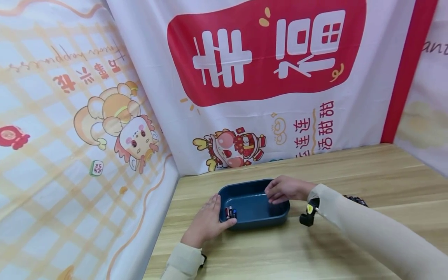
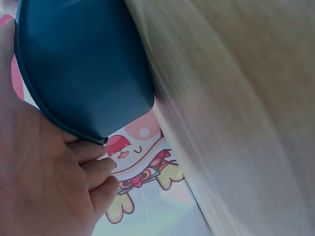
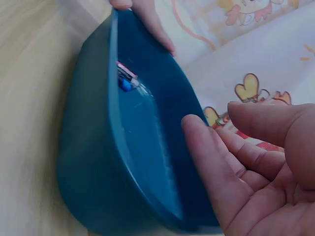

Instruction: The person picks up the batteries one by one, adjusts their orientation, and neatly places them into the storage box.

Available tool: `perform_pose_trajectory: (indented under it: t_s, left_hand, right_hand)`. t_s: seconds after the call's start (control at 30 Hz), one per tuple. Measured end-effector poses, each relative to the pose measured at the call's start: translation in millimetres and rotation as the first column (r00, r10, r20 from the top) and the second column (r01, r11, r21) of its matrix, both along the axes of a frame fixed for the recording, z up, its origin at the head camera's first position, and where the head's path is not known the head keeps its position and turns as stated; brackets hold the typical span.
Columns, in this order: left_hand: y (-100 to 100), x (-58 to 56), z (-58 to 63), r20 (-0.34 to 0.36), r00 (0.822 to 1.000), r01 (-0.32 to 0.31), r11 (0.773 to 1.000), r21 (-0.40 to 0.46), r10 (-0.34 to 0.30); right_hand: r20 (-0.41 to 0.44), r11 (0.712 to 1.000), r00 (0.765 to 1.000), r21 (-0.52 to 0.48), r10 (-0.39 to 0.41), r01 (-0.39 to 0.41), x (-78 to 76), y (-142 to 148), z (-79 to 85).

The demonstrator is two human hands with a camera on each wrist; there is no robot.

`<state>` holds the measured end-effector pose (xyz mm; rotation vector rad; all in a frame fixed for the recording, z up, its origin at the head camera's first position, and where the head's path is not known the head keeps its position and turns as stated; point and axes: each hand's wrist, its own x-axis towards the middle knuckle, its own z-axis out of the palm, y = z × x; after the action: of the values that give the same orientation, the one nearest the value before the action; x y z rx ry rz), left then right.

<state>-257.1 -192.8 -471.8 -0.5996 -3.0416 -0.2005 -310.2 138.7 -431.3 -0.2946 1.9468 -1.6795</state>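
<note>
A dark blue rectangular plastic basin (image 1: 259, 224) with rounded corners stands on the table. At its left end, my left hand (image 1: 206, 221) holds the rim, thumb over the near corner and fingers along the outer side. Several small cylinders (image 1: 230, 213), looking like batteries in red, black and blue, lie together on the basin's floor beside that hand. My right hand (image 1: 287, 189) hovers over the right end of the basin. In the right wrist view its fingers (image 3: 206, 157) are loosely bent, the thumb stands apart from them, and nothing is between them.
The basin sits on a wood-grain table (image 1: 259, 256). Behind it hangs a white cloth (image 1: 353, 128) with red printing, and another patterned cloth (image 1: 70, 202) borders the left side. A dark object (image 1: 356, 200) shows partly behind the right forearm.
</note>
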Motion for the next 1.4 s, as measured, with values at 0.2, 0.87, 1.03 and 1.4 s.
perform_pose_trajectory:
  t_s: [0.2, 0.87, 1.03, 1.4]
  left_hand:
    - [-1, -0.8, 1.4, 0.002, 1.000, 0.003, 1.000, -0.007, -0.003]
    - [-2, -2.8, -2.7, 0.015, 1.000, -0.021, 1.000, 0.001, 0.021]
    - [-4, -2.7, -3.4, 0.022, 0.999, -0.027, 1.000, 0.001, 0.027]
    - [-3, -3.3, -2.9, 0.010, 1.000, -0.012, 1.000, 0.007, 0.012]
  right_hand:
    - [0.006, 0.999, 0.999, 0.004, -0.038, 0.038, -1.6, 26, 12.3]
    - [-0.016, 0.993, 0.994, 0.053, -0.106, 0.107, 14.3, 163, 14.0]
    - [-0.017, 0.990, 0.991, 0.052, -0.129, 0.130, 17.0, 184, 5.5]
    - [-0.023, 0.984, 0.985, 0.055, -0.170, 0.172, 30.5, 227, -2.4]
